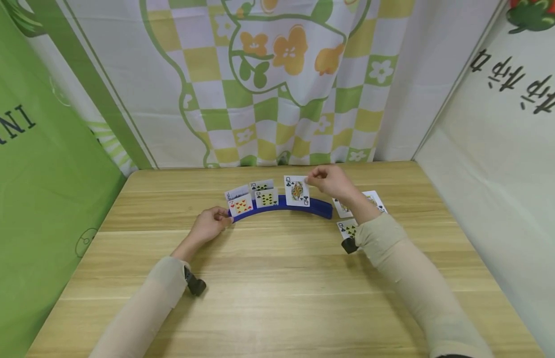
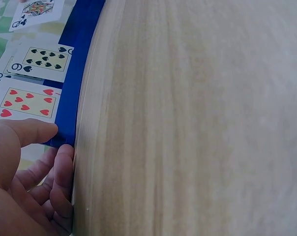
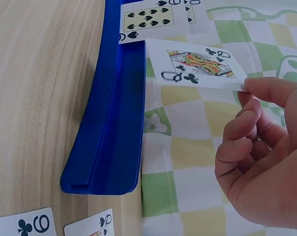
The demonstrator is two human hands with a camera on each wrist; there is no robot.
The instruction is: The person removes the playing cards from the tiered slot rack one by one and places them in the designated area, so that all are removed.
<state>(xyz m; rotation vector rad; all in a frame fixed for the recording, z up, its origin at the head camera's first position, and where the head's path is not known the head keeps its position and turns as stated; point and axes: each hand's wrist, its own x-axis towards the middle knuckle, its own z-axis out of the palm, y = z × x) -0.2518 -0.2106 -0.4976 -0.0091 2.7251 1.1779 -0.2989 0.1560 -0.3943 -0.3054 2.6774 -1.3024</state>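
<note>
A curved blue card holder (image 1: 321,209) stands on the wooden table. My left hand (image 1: 208,224) pinches its left end, thumb near the seven of hearts (image 2: 28,102). Beside that card in the holder stands a nine of spades (image 1: 266,198). Behind these two are a ten (image 1: 262,184), largely covered, and another card (image 1: 236,192) of which just the upper part shows. With thumb and fingertips my right hand (image 1: 333,182) grips a queen of clubs (image 3: 200,64) by its edge. The queen's lower edge is over the holder's middle, right of the nine.
On the table right of the holder lie a nine of clubs (image 1: 347,227) and a queen (image 3: 92,225), both partly under my right forearm in the head view. A patterned curtain (image 1: 286,124) hangs behind the table's back edge. Fabric walls stand on both sides.
</note>
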